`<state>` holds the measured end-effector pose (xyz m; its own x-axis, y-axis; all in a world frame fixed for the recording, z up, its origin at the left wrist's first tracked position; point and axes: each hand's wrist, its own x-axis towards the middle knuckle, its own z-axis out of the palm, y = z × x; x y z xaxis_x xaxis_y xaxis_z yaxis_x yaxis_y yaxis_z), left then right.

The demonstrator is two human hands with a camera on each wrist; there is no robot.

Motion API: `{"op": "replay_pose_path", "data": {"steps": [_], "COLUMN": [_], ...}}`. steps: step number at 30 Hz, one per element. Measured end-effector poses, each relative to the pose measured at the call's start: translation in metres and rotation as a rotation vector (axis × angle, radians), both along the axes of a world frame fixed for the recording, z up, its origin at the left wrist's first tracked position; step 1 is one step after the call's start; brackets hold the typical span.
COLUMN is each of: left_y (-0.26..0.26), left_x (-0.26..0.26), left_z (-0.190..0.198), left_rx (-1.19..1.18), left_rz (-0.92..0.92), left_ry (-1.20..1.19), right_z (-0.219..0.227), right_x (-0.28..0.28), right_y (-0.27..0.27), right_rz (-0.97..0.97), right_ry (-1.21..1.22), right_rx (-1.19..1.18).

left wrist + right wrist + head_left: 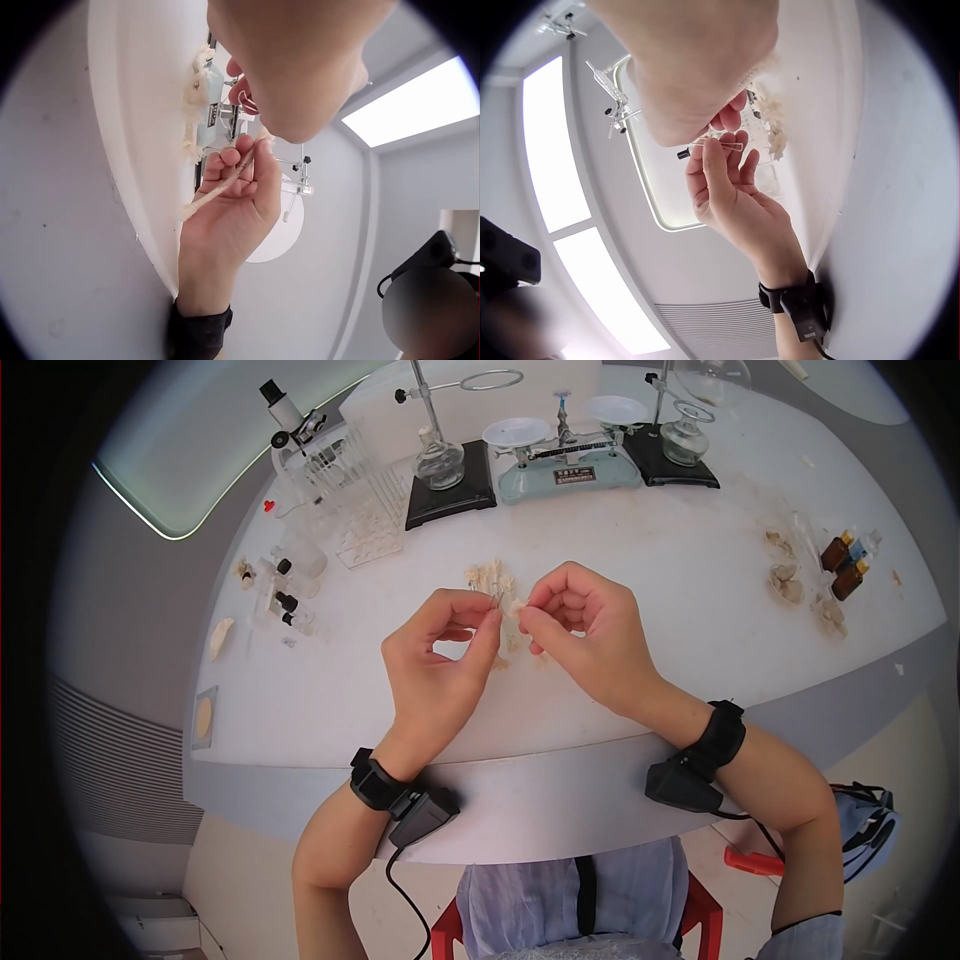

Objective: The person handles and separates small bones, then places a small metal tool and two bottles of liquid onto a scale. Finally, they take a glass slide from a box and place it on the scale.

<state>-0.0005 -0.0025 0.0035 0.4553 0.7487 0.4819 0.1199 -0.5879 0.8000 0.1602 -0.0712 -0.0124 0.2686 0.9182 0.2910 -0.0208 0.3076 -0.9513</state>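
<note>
My left hand [440, 655] pinches a thin, pale wire-like loop [731, 145] between thumb and fingertips. Facing it over the table, my right hand [598, 625] pinches the end of a pale, fibrous strip [225, 184], which trails down across the palm in the left wrist view. Both sets of fingertips are close together, with the loop beside the strip's pinched end. Behind and below the fingers lies a heap of cream-coloured fibrous scraps [488, 574], partly hidden by the hands.
A pale blue balance [570, 478] stands at the back between two black-based stands, each with a glass flask [440, 463]. To the left are a microscope [285, 410], test tubes [375, 480] and small black-capped bottles [287, 602]. Brown bottles [849, 579] lie at the right.
</note>
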Motion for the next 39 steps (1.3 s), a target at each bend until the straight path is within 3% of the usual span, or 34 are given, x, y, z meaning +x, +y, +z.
{"op": "replay_pose_path", "data": {"steps": [19,26,33,39], "left_y": [0.0001,-0.0024,0.0022,-0.0014], "left_x": [0.0018,0.0022,0.0035,0.0028], "left_z": [-0.0012,-0.0012,-0.0040,-0.0019], "left_rx": [0.288,0.236,0.459,0.530], "left_rz": [-0.036,-0.021,-0.008,0.038], "left_ry": [0.104,0.124,0.116,0.134], "right_z": [-0.0023,-0.0039,-0.0011,-0.0019], "right_x": [0.0003,-0.0002,-0.0007,-0.0066], "right_y": [0.0012,0.0026,0.0001,-0.0008], "right_rz": [-0.050,-0.084,-0.101,-0.247], "right_ry": [-0.042,-0.065,-0.117,-0.254], "right_rx": [0.066,0.101,0.107,0.230]}}
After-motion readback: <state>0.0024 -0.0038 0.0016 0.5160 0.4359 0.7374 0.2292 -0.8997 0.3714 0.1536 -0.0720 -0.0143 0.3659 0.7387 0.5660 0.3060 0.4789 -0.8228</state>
